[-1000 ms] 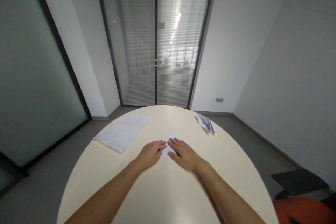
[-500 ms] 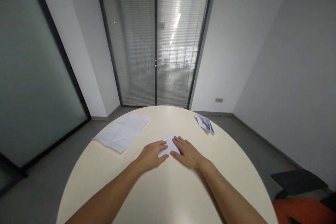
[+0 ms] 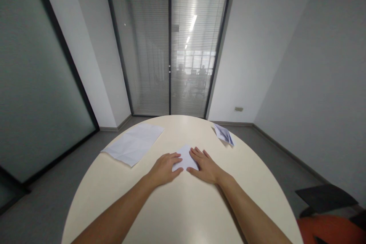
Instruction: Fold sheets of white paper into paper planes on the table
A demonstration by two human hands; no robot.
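A small white sheet of folded paper (image 3: 185, 159) lies flat on the round table (image 3: 183, 209), between my two hands. My left hand (image 3: 166, 168) rests on its left edge with thumb and fingers apart. On the right edge lies my right hand (image 3: 204, 166), its fingers spread and stretched forward over the paper. The outer edges of the paper are hidden under both hands.
A larger creased white sheet (image 3: 134, 143) lies at the table's left rim. Near the far right rim stands a folded paper piece (image 3: 223, 134) with dark shading. An orange and black chair (image 3: 328, 228) is at the lower right.
My right hand has shifted slightly to the right, with its fingers a little more spread. The left hand and the other papers look nearly the same.
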